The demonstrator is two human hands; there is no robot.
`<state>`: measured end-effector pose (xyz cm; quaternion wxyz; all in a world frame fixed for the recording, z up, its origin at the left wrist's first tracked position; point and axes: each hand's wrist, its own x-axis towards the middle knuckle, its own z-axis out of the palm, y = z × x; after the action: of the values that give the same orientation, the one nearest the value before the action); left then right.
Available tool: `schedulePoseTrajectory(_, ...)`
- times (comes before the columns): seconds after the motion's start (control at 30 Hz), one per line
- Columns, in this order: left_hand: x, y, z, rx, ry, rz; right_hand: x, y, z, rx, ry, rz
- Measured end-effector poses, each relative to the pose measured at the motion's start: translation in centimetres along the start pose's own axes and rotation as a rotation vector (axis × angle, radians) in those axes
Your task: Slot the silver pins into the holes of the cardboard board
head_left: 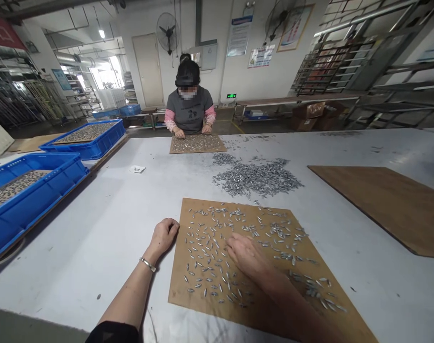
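Note:
A brown board (pixel 177 286) lies in front of me on the pale table, scattered with many small, silvery, spindle-shaped metal pieces (pixel 279 231). Those at its left are spread apart, while those at its right lie in clumps. My left hand (pixel 164 234) rests on the table with curled fingers, right against the board's left edge; nothing shows in it. Over the middle of the board, my right hand (pixel 243 250) is low among the pieces with its fingers bent together. What its fingertips hold, if anything, is hidden.
Beyond the board lies a heap of metal pieces (pixel 257 177). Across the table a person (pixel 190 107) has both hands at another covered board (pixel 197 144). Blue crates (pixel 34 190) with loaded boards stand at left. A bare brown board (pixel 384 200) lies at right.

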<state>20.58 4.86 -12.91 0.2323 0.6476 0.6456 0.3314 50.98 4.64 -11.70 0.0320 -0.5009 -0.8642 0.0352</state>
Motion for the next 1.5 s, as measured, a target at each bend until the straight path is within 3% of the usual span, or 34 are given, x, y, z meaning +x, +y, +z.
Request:
schedulePoseTrajectory(0.3,-0.1,-0.1,0.2,-0.026,0.005,0.005,3.5,-1.1,-0.4,0.167,-0.047,0.014)
schedulePoseTrajectory(0.43,-0.2,0.0,0.2,-0.016,-0.010,0.005,3.4,-1.0,0.1,0.073,0.000,0.012)
schedulePoseTrajectory(0.6,-0.2,0.1,0.2,-0.010,-0.007,0.014,2.9,-0.5,0.8,-0.001,0.009,-0.094)
schedulePoseTrajectory(0.87,0.0,-0.1,0.1,-0.012,-0.019,-0.004,2.8,2.4,-1.2,0.083,-0.051,0.123)
schedulePoseTrajectory(1.17,0.0,-0.1,0.1,-0.008,-0.010,-0.001,2.6,0.7,-0.4,0.122,-0.054,0.158)
schedulePoseTrajectory(1.5,0.1,-0.1,0.1,0.001,-0.006,0.022,3.3,1.6,-1.1,0.356,-0.125,0.278)
